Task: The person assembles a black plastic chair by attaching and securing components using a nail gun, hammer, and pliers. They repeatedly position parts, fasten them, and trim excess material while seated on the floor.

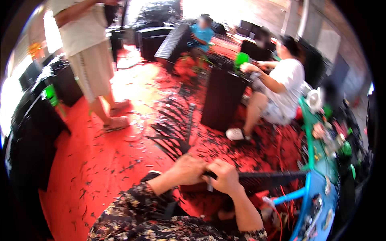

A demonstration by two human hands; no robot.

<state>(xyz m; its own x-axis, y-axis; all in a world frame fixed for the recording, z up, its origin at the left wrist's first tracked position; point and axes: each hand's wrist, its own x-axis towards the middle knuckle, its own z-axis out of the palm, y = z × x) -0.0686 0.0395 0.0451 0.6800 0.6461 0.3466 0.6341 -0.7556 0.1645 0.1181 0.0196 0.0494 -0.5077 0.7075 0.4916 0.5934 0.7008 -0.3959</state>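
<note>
Both hands meet low in the middle of the view, closed on the near end of a long black woven panel (265,178). The left hand (188,169) is curled into a loose fist on the panel's left end, knuckles up. The right hand (226,176) is folded around the edge just beside it, thumb and fingers pinched together over a small pale tool (210,185) (too blurred to tell what kind) that sticks down from the grip. The two hands almost touch.

The panel's long axis runs from the hands out to the person's right, nearly level, until it meets the blue and green stand (307,188) at the right edge. So the free length lies entirely on the right hand's side, and the left hand sits at the very end.

The red floor (100,168) is strewn with black strip offcuts (173,128). Beyond them a seated person in white (281,88) works at a black woven box (223,100), and another person stands (90,52) at upper left.
</note>
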